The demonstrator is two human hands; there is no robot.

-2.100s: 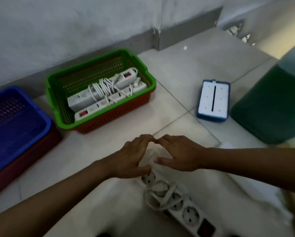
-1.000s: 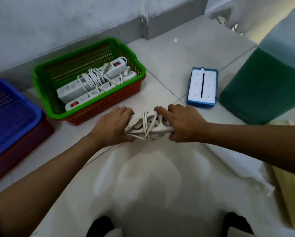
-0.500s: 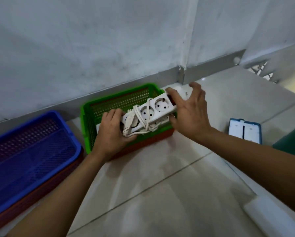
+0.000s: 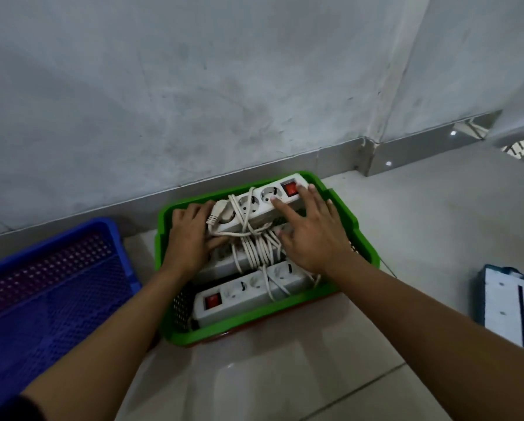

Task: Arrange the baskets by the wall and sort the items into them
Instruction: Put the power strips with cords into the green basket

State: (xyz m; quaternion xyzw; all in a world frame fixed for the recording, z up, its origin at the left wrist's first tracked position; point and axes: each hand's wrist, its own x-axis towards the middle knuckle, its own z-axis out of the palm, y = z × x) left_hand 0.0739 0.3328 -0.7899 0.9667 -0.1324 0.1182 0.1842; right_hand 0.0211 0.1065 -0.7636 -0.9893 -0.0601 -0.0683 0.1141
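Note:
A green basket stands on the floor against the wall. Two white power strips lie in it: one at the front with a red switch, one in the middle under a bundle of white cable. A third white power strip, cable wound round it, rests tilted along the basket's back rim. My left hand grips its left end by the plug. My right hand lies on its right part with fingers spread. A blue basket sits to the left, holding nothing visible.
A flat blue-edged white box lies on the tiles at the right edge. The grey wall and its skirting run right behind the baskets. Tiled floor stretches in front of the green basket.
Both hands lifted the third power strip off the floor, carried it to the green basket and set it down at the back. My right hand's fingers have spread open on it.

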